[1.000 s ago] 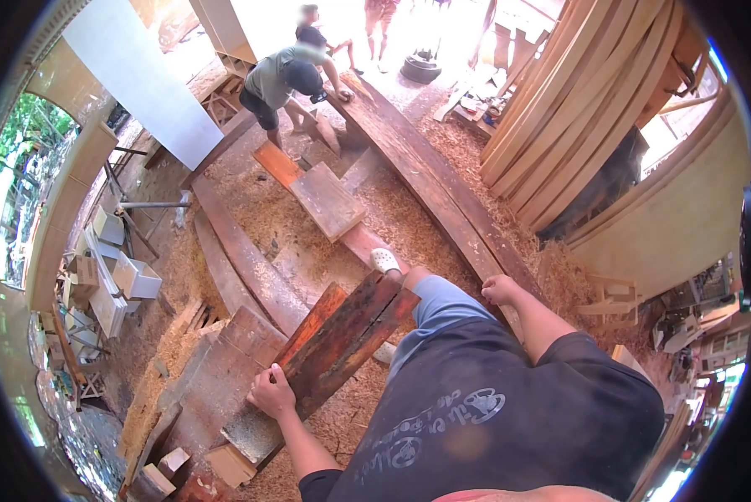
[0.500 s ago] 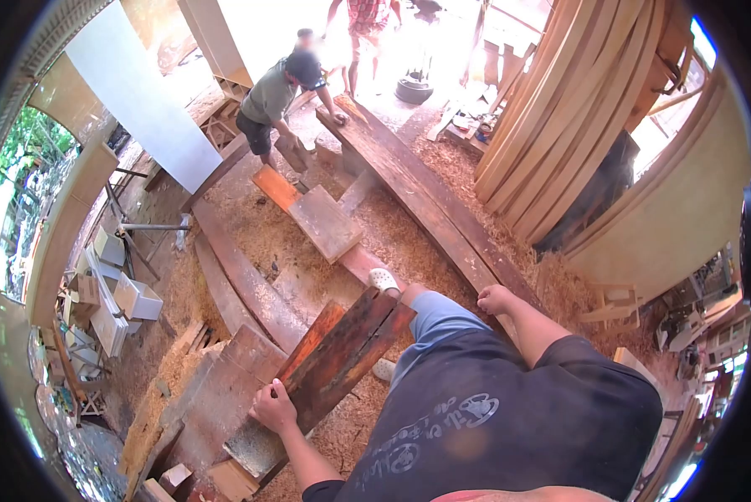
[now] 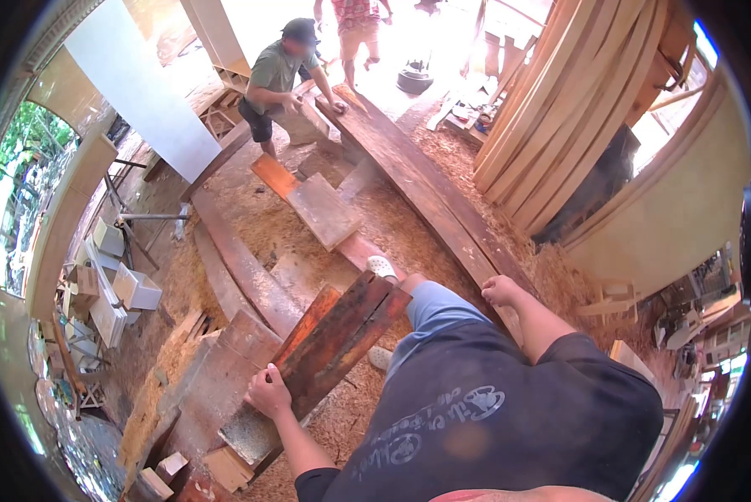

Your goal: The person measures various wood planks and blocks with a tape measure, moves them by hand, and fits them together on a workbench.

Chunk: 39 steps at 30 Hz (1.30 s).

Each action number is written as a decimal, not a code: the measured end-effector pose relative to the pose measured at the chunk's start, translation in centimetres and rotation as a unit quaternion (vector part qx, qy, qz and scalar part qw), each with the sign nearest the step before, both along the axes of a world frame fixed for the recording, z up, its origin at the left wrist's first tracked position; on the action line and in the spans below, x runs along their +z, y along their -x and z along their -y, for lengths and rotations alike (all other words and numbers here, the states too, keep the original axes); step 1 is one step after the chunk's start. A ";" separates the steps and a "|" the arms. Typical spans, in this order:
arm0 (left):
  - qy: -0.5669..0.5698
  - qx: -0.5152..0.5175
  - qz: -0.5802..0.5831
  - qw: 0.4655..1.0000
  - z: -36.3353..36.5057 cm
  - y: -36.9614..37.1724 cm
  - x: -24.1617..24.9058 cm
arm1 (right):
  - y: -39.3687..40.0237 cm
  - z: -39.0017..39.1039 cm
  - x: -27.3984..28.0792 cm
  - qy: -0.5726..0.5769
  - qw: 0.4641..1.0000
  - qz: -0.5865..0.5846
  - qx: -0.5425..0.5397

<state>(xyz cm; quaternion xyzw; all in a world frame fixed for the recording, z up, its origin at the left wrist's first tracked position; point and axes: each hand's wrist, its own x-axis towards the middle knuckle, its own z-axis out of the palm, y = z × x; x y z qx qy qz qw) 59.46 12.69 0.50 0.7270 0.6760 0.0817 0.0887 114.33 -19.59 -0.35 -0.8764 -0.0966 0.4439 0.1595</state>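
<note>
My left hand (image 3: 270, 391) is at the near left edge of a short, dark, weathered wooden board (image 3: 329, 356), its fingers curled over the edge and its thumb raised. This board has reddish patches and a long split, and an orange-brown piece (image 3: 310, 320) lies along its left side. My right hand (image 3: 499, 291) is closed at the near part of a long brown plank (image 3: 421, 194); its fingertips are partly hidden. The plank runs away from me to a person (image 3: 279, 79) in a cap, who has one hand on its far end.
Sawdust and shavings (image 3: 250, 226) cover the floor. A flat wooden block (image 3: 325, 211) lies between me and the person. Tall boards (image 3: 568, 109) lean at the right, and a white panel (image 3: 137, 88) stands at the left. Another person (image 3: 358, 33) is at the back.
The person at the far end has straightened and lifted a short board beside the plank. The person behind has shifted. My hands stay at the wood with only slight movement.
</note>
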 end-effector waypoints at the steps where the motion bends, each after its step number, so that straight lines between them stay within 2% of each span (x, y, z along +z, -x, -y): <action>1: 0.002 0.000 -0.001 1.000 0.0 0.0 0.2 | 0.0 0.4 0.1 -0.003 1.000 0.004 -0.003; 7: 0.006 -0.003 -0.011 1.000 0.2 -0.1 0.4 | 0.4 3.5 0.5 -0.001 1.000 0.005 -0.005; 13: 0.007 -0.007 -0.013 1.000 0.1 0.0 0.1 | 2.1 5.8 0.7 0.015 0.998 -0.002 -0.055; 27: 0.000 -0.023 -0.021 1.000 0.1 0.3 -0.6 | 2.9 8.7 -1.9 0.010 1.000 0.025 -0.015; 35: -0.004 -0.022 -0.027 0.999 0.1 0.6 -1.0 | 0.6 6.5 -1.6 -0.009 0.999 0.000 -0.044; 39: -0.008 -0.011 -0.013 1.000 -0.1 0.6 -1.2 | -3.7 4.1 -2.7 0.035 0.999 -0.031 -0.021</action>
